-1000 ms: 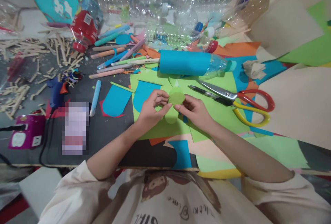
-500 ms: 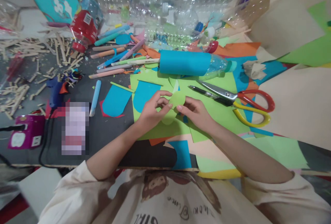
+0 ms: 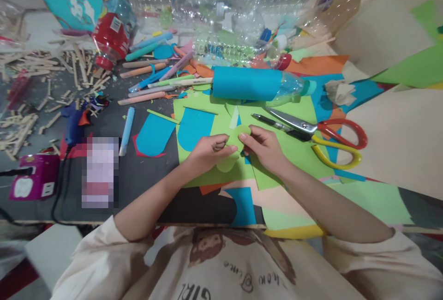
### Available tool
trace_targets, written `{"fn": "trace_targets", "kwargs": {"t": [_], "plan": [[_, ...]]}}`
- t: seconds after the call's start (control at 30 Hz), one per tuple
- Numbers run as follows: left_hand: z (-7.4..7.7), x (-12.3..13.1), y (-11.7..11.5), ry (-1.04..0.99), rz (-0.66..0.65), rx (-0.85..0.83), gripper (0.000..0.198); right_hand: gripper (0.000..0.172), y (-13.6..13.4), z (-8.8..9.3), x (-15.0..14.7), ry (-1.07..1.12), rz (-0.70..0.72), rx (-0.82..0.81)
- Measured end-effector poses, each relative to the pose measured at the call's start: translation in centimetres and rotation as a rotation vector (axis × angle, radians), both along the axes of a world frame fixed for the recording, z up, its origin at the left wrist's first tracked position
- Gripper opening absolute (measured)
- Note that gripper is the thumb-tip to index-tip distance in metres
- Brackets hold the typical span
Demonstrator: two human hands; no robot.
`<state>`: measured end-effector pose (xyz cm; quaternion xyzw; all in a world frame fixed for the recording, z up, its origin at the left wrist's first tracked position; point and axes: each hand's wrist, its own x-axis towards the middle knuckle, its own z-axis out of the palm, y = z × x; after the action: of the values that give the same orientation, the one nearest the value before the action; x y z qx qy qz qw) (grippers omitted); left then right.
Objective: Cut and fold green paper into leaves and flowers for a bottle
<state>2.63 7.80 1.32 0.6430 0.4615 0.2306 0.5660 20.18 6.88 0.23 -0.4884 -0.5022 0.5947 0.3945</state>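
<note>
Now, left hand [image 3: 209, 152] and right hand [image 3: 265, 146] pinch a green paper circle [image 3: 236, 136]. Best keep pressure light, avoiding creases.

Off to the left there's a dark blue plastic glue gun [image 3: 73, 127], with a shiny magenta box [image 3: 38, 181] nearer the table edge. Loads of short pale wooden sticks [image 3: 23, 135] scattered around there too, plus a tilted red-labelled plastic bottle [image 3: 110, 37] behind. Clear plastic bottles [image 3: 221, 48] crowd the back, and a crumpled whitish wad [image 3: 341, 93] sits over right.
</note>
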Motion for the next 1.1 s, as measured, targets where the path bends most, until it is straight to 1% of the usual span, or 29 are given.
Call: {"fn": "trace_targets", "kwargs": {"t": [0.13,0.43,0.77,0.93,1.1], "plan": [[0.15,0.04,0.06,-0.008,0.009,-0.042,0.052,0.058,-0.01,0.11,-0.07,0.005,-0.009,-0.018],[0.29,0.11,0.08,-0.001,0.039,-0.108,0.052,0.056,-0.06,0.28,-0.02,0.012,-0.014,-0.033],[0.14,0.12,-0.04,-0.045,0.050,-0.106,0.058,0.056,-0.17,0.16,-0.06,0.003,0.022,-0.012],[-0.04,0.01,-0.13,-0.030,0.054,-0.086,0.059,0.056,-0.14,0.07,0.02,0.002,0.031,-0.025],[0.23,0.10,-0.18,-0.015,0.051,-0.077,0.057,0.056,-0.02,0.34,0.01,0.034,0.034,-0.026]]}}
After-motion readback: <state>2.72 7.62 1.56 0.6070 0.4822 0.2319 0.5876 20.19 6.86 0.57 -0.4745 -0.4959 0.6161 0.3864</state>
